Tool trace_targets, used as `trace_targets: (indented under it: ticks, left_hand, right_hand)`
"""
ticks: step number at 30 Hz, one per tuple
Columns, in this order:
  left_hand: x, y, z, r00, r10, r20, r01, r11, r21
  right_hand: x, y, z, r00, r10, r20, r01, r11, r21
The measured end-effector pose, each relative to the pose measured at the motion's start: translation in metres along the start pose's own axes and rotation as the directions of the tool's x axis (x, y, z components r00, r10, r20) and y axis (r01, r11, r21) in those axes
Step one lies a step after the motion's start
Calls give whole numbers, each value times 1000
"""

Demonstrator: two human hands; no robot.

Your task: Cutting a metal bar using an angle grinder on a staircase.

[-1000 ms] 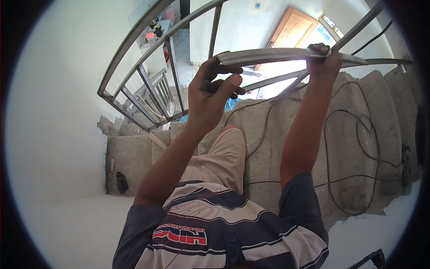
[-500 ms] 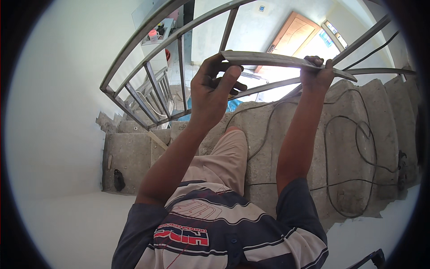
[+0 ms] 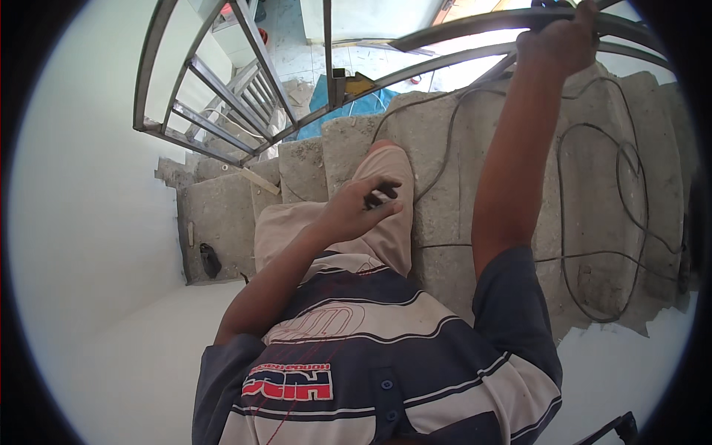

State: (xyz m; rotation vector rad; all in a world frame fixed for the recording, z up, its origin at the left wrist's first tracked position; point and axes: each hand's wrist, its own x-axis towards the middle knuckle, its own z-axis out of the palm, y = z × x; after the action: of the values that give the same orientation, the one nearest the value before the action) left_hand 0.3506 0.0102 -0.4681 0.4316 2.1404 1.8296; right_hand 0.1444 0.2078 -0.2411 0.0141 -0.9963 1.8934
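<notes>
My right hand [image 3: 556, 41] is closed on a curved grey metal strip [image 3: 445, 28] at the upper right, alongside the curved steel railing [image 3: 263, 78]. My left hand [image 3: 360, 208] hangs over my beige-trousered lap [image 3: 389, 170], away from the strip, its fingers loosely bent and apart with nothing visible held. Behind it, a short square tube and a small yellow piece [image 3: 358, 85] are on the railing's lower bar.
Rough concrete steps [image 3: 445, 200] curve around me, crossed by dark cables [image 3: 564, 178]. A wooden batten [image 3: 259, 180] and a dark object [image 3: 210, 259] lie left. Below the railing are blue sheeting [image 3: 319, 104] and a tiled floor [image 3: 289, 63]. A white wall [image 3: 89, 222] borders the left.
My left hand has left the metal strip and dropped toward my lap. My right hand and the strip appear higher in view, nearer the top edge. The view of railing and steps has shifted upward.
</notes>
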Motion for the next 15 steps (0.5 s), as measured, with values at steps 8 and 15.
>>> trace_targets:
  ticks: [8,15]
  left_hand:
    - [50,29,-4,995,-71,-77,37,928,-371]
    - [112,120,-55,840,305,-448,-456,844,-282]
  right_hand:
    - [-10,33,-61,948,303,96,-311,947,85]
    - [-117,44,-37,790,613,-22,-614,790,-10]
